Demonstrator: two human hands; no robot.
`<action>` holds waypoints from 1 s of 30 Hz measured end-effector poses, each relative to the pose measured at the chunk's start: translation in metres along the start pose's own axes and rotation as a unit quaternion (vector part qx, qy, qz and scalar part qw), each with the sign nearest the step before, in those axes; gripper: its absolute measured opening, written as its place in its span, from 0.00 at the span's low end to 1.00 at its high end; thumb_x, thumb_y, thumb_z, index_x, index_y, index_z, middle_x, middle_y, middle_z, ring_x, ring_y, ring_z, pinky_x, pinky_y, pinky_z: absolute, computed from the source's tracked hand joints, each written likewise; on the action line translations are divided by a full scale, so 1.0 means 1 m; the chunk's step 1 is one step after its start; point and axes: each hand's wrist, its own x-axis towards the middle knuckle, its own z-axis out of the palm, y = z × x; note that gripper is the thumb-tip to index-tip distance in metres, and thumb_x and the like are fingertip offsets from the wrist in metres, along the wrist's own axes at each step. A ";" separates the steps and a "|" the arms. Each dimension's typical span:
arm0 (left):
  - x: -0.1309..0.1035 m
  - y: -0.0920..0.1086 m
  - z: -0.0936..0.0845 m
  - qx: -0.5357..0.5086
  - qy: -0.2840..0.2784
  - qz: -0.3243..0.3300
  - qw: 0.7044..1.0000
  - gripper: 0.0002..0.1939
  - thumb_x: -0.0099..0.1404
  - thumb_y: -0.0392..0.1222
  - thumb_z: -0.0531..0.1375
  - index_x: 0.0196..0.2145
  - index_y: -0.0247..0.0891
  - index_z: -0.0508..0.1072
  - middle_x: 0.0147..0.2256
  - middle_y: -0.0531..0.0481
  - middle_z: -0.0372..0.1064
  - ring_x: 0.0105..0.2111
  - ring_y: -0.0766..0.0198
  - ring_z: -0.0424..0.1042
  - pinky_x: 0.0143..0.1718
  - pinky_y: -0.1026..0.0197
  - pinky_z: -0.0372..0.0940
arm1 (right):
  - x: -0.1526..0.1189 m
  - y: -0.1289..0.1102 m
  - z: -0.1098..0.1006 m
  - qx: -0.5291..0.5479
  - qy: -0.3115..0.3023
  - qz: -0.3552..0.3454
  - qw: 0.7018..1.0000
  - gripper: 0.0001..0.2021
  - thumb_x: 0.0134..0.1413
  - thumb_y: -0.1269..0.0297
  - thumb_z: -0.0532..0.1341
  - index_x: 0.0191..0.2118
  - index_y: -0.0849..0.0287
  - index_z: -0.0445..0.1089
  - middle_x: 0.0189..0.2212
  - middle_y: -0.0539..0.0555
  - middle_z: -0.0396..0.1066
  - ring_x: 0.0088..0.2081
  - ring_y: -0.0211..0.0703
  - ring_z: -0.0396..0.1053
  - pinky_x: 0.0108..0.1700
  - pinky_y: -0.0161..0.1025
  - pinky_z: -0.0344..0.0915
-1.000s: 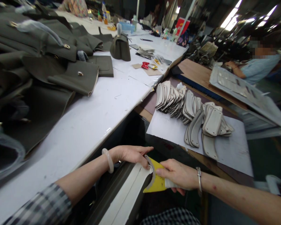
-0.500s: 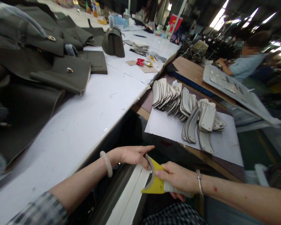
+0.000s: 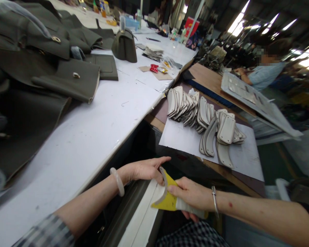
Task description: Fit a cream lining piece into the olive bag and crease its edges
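Observation:
My right hand [image 3: 194, 195] is wrapped round a flat yellow tool [image 3: 170, 199] with a concave grey edge and a whitish grip part. That curved edge lies against the end of a long white strip [image 3: 140, 216], which has a dark line along it. Beneath and beside the strip runs dark grey-green leather [image 3: 122, 202]. From the other side, my left hand [image 3: 141, 170] closes on the strip's far end, thumb on top and one finger pointing outward. The undersides of its other fingers are hidden.
Dark leather bag pieces [image 3: 67, 79] cover the left of the white table [image 3: 92, 127]. Many grey curved pieces [image 3: 206, 116] lie stacked on white paper at the right. A small dark bag part [image 3: 125, 46] stands farther back. Another person [image 3: 265, 73] sits at the far right.
My right hand and the yellow tool have shifted slightly left along the strip's end. My left hand stays nearly in place.

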 end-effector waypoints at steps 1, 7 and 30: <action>0.000 0.000 0.001 -0.009 0.002 0.002 1.000 0.58 0.41 0.34 0.62 0.68 0.33 0.43 0.37 0.49 0.72 0.33 0.61 0.67 0.34 0.63 0.62 | 0.002 0.001 0.002 0.008 0.001 -0.005 1.000 0.13 0.68 0.59 0.43 0.34 0.58 0.57 0.12 0.47 0.65 0.09 0.36 0.60 0.10 0.28 0.57; -0.007 0.002 0.005 -0.040 0.030 0.036 0.998 0.56 0.38 0.30 0.59 0.66 0.36 0.46 0.37 0.51 0.70 0.30 0.63 0.67 0.28 0.64 0.60 | 0.008 0.002 0.024 0.071 -0.002 -0.024 0.997 0.22 0.68 0.50 0.43 0.30 0.60 0.60 0.12 0.51 0.66 0.10 0.38 0.63 0.11 0.30 0.59; -0.061 -0.047 0.048 0.098 0.319 0.075 0.939 0.30 0.69 0.60 0.50 0.60 0.38 0.66 0.58 0.48 0.67 0.57 0.54 0.65 0.62 0.54 0.56 | 0.031 0.022 0.042 0.213 0.283 -0.282 0.892 0.27 0.52 0.36 0.59 0.31 0.62 0.71 0.20 0.50 0.65 0.22 0.38 0.61 0.27 0.36 0.61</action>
